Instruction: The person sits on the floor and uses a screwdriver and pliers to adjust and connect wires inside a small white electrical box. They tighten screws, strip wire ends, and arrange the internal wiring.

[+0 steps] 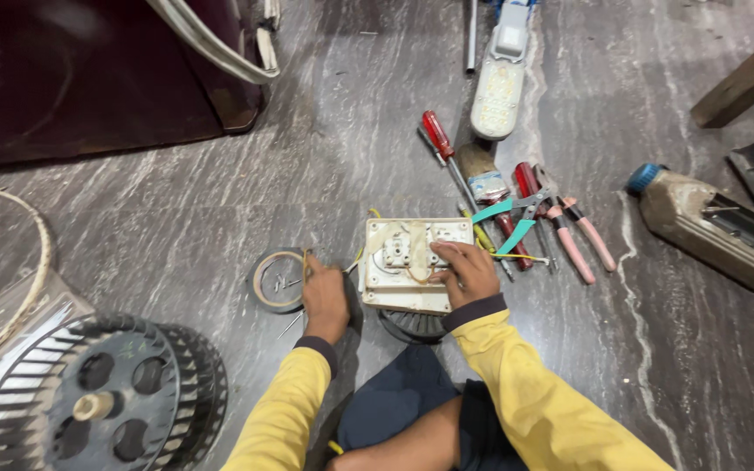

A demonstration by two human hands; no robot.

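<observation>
**Two hands at a switch box on the floor**

Two hands work at a cream switch box (416,262) that rests on the grey marbled floor (220,201), partly over a dark round part (412,325) beneath its near edge.

1. Right hand (466,272): laid flat on the right side of the box face, fingers spread and pressing down; it grips nothing.
2. Left hand (325,292): on the floor just beside the box's left edge, fingers curled around a thin yellow wire (307,262). Whether the grip is firm cannot be told.
3. A roll of tape (277,281) lies just left of the left hand, touching it.
4. Tools lie to the right of the box: a red-handled screwdriver (438,135), teal-handled pliers (503,222) and pink-handled pliers (578,244), closely grouped.
5. A white lamp housing (499,87) lies beyond the tools.
6. A blower wheel (98,392) stands at lower left, well apart from the hands.
</observation>
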